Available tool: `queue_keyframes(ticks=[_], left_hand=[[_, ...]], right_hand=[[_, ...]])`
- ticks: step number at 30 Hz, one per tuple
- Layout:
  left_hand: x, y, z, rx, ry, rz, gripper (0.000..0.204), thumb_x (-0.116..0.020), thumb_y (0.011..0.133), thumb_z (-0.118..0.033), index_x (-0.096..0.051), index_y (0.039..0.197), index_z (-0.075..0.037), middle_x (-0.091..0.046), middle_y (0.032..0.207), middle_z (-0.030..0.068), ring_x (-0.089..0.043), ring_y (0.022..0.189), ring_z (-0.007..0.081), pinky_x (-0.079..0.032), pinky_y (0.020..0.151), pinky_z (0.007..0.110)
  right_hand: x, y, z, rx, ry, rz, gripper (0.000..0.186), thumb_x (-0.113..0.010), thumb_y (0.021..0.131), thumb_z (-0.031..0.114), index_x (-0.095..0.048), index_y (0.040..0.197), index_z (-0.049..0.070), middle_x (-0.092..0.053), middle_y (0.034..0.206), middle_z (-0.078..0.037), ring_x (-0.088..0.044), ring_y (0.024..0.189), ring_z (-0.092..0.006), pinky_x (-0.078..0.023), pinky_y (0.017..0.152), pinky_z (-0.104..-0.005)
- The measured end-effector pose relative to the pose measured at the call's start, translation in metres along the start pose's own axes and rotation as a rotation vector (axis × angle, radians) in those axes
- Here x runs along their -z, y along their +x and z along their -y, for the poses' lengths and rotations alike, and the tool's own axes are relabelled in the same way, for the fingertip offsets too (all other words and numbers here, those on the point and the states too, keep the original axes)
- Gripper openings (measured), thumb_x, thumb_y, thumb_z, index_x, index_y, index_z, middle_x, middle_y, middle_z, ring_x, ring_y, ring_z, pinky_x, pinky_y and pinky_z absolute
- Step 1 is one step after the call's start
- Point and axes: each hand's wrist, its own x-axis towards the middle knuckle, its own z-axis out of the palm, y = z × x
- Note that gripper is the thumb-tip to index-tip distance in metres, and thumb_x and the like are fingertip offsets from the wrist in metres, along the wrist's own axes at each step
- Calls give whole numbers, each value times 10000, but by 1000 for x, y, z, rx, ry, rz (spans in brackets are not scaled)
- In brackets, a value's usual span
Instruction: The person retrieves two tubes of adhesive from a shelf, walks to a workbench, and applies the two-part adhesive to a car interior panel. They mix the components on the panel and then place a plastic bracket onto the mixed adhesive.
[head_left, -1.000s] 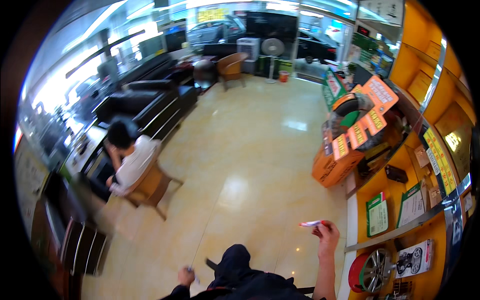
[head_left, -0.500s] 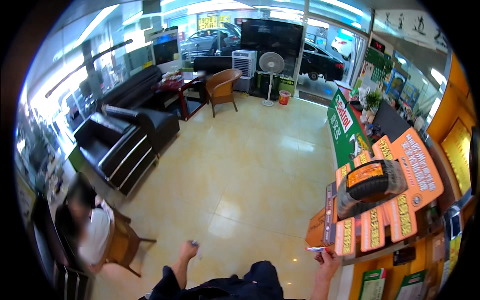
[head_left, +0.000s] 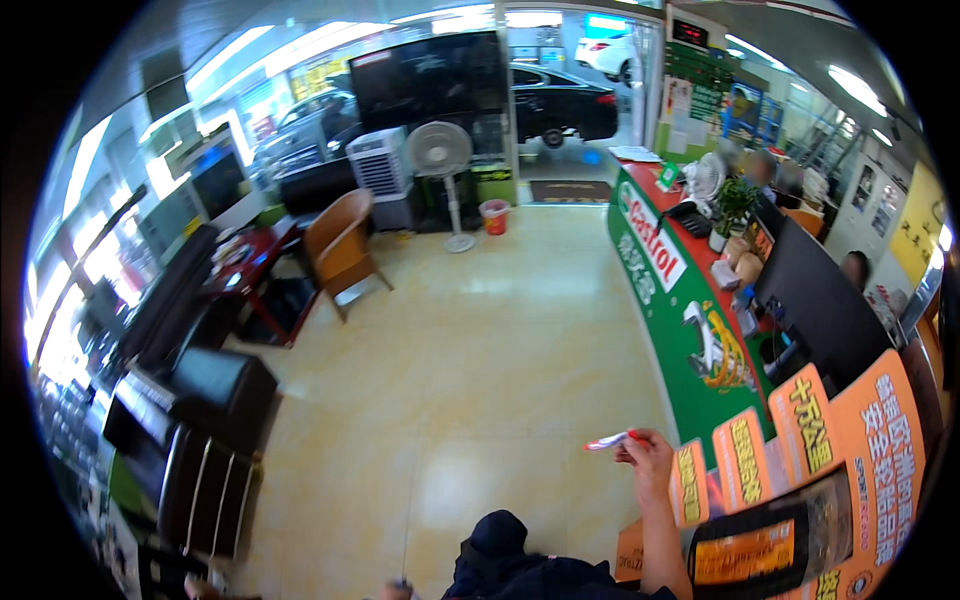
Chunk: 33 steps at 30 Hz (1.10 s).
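My right hand (head_left: 648, 458) is raised at lower right, in front of the green counter and beside the orange tyre display. Its fingers pinch a slim white-and-red stick (head_left: 608, 441), perhaps a marker or a small tube; its exact kind cannot be made out. Only a bit of my left hand (head_left: 397, 592) shows at the bottom edge. It appears closed, with a small dark thing at its top that is too small to name.
A green counter (head_left: 640, 265) with a red top, plant and monitor runs along the right, people behind it. The tyre display (head_left: 745, 552) stands close at lower right. Armchairs (head_left: 215, 385) and a wicker chair (head_left: 343, 243) are left; a fan (head_left: 440, 150) stands ahead, near the doorway.
My view has moved forward and turned right, nearer the counter. My right hand has risen with the white-and-red stick still in it. My left hand has dropped almost out of view.
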Motion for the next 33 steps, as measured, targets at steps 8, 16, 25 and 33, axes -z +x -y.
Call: queue_keyframes(ticks=[8,16,25,33], left_hand=[[22,344,-249,11,-110,185,245,-697,755,-242,-668,848,-17,-694,797,149,-657,699,290,-529,636,418],[186,794,-539,-367,-301,-66,221,-672,773,-204,-664,857,0,-693,806,210,-690,737,333,-525,646,440],[347,942,-961,-444,-485,-108,202,-691,777,-31,-675,968,30,-645,711,101,-600,644,161,-485,602,332],[321,1087,-1041,-62,-899,-97,115,-672,822,-44,-661,923,9,-661,764,67,-606,675,159,-487,638,325]], right_hand=[[-37,335,-29,8,-50,-95,165,-667,884,62,-616,1003,-39,-680,860,-117,-682,717,-181,-584,650,-311],[-72,605,-15,58,-49,-313,143,-661,879,54,-616,980,-37,-680,854,-102,-673,709,-168,-576,655,-292],[-106,972,-13,37,-109,-369,150,-663,885,61,-619,988,-40,-681,859,-97,-674,730,-157,-576,665,-304],[-204,1311,5,57,-132,-143,126,-653,883,30,-625,983,-42,-682,861,-95,-672,728,-136,-573,654,-265]])
